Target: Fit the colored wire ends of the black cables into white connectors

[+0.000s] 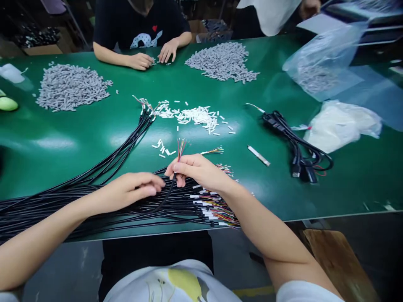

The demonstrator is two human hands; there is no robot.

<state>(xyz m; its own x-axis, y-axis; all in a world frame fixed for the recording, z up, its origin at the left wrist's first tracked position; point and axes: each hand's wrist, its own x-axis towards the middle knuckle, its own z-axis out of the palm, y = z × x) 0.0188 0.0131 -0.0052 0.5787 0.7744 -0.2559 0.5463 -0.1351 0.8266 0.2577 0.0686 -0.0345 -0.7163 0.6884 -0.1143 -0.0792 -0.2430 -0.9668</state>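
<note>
My right hand [197,170] pinches a black cable [169,195] close to its stripped end. Thin coloured wires [181,149] fan upward from between thumb and fingers. Just to the left, my left hand [135,191] hovers over the cables with its thumb apart from the fingers and nothing visible in it. Beneath both hands lies a thick bundle of black cables [103,199], many of their wire ends [223,209] pointing right, some with white sleeves. Several small white tubes [162,147] lie loose just beyond my hands, and a larger pile of them [200,116] sits farther back.
Another bundle's wire ends [147,110] lie left of the white pile. On the green table [270,193] are two heaps of grey parts [74,86], a white strip-like tool [258,155], coiled black cables [296,142] and plastic bags [343,123]. A co-worker's hands [141,61] work opposite.
</note>
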